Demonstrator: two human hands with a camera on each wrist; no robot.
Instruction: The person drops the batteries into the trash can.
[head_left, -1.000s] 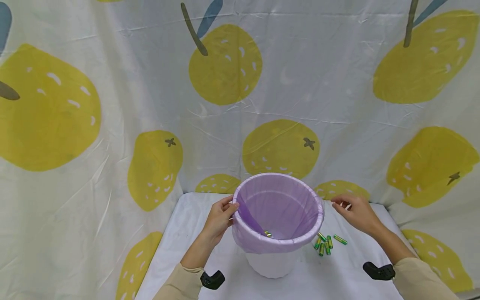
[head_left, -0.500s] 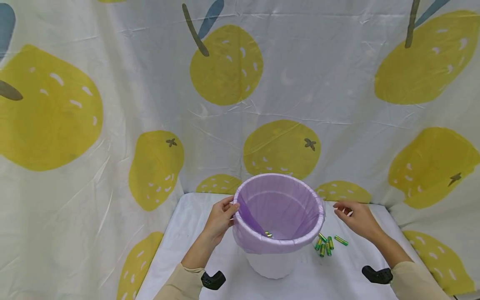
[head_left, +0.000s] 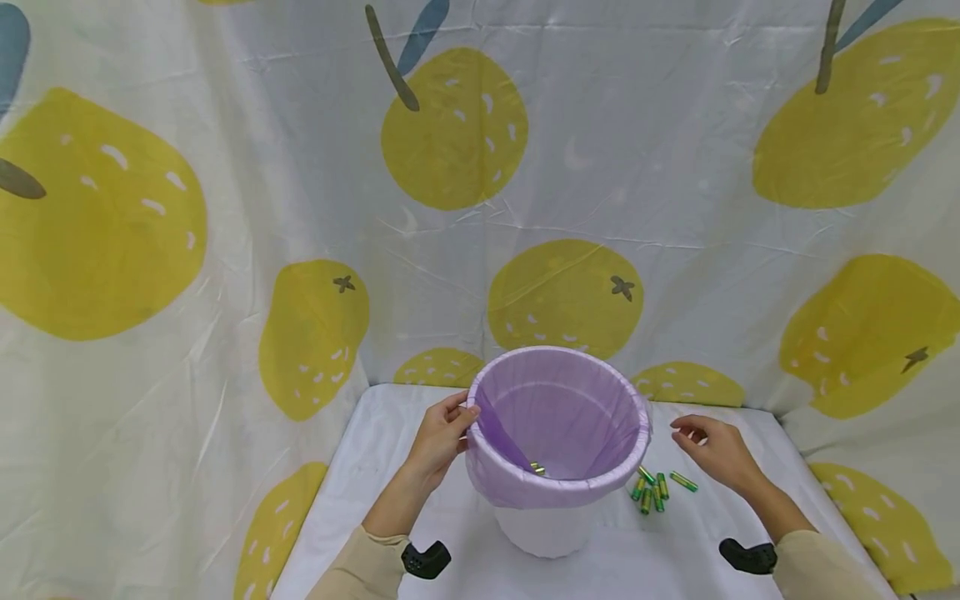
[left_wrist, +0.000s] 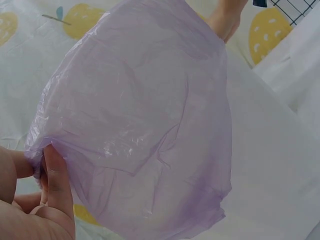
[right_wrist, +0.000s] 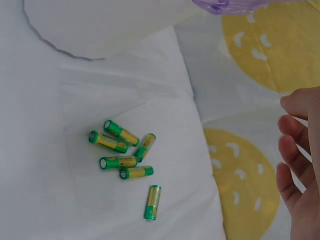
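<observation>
A white trash bin (head_left: 543, 531) with a purple plastic liner (head_left: 558, 493) folded over its rim stands upright. My left hand (head_left: 437, 442) holds its left rim, thumb on the inner side and fingers outside. A few green-and-gold batteries (head_left: 537, 468) lie at the bottom inside, partly hidden by the near rim. Right of the bin lies a loose cluster of several batteries (right_wrist: 120, 162), with a single battery (right_wrist: 152, 202) a little apart. My right hand (head_left: 716, 454) hovers beyond these, fingers loosely bent, nothing visible in it.
A white cloth (head_left: 450, 533) covers the table. Around it hangs a pale curtain (head_left: 442, 283) with yellow fruit prints at the back and sides. Black wrist cameras (head_left: 426, 560) sit on both forearms. Part of a wire rack (left_wrist: 295, 10) shows in the left wrist view.
My right hand has drifted down and slightly toward me, closer to the battery cluster. My left hand, the bin and the batteries have stayed put.
</observation>
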